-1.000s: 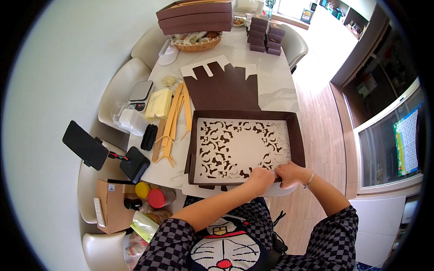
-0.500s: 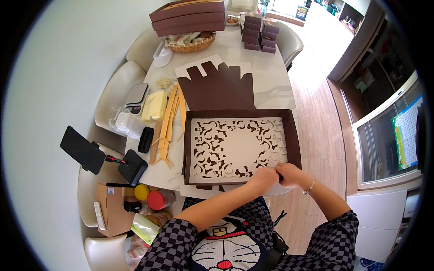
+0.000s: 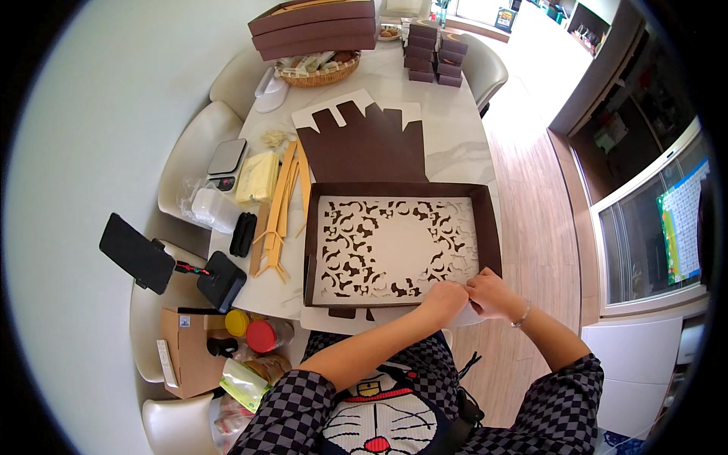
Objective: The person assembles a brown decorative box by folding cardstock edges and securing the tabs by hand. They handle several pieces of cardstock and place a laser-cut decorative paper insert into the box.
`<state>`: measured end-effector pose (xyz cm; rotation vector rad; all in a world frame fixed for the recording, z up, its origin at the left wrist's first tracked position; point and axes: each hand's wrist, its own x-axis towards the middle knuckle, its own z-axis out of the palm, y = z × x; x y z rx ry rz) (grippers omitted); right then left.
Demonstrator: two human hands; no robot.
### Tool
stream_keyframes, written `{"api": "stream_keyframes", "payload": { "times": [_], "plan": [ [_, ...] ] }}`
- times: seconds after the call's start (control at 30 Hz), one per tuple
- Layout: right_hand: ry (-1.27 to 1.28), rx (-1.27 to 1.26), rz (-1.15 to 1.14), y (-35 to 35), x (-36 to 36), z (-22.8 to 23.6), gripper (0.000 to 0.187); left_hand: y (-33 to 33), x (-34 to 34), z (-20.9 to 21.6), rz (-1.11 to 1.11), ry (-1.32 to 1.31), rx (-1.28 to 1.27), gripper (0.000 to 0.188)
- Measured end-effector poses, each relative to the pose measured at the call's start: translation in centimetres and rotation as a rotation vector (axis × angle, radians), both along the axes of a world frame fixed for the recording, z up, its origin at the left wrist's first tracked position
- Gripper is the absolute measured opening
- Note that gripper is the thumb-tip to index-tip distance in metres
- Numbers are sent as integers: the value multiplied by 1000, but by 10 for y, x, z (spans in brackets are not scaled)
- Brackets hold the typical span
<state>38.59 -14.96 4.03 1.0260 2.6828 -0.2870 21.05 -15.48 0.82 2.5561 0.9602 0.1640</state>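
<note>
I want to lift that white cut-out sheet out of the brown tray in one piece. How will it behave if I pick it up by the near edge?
The white cut-out sheet looks thin and heavily perforated, so it would likely sag and flop. Its narrow lacy bridges seem liable to tear or crease. It lies flat in the brown tray, probably very light; both hands already pinch its near edge.
</note>
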Motion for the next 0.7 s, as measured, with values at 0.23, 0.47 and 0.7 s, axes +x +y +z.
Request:
{"api": "stream_keyframes", "payload": {
  "times": [0.23, 0.47, 0.7],
  "plan": [
    [78, 91, 215, 3, 31, 28, 17, 1, -4, 5, -17, 11, 42, 9],
    [44, 77, 347, 8, 32, 34, 19, 3, -17, 24, -46, 131, -11, 10],
    [84, 79, 294, -4, -24, 36, 10, 22, -69, 52, 14, 244, 207, 7]
  ]
}}
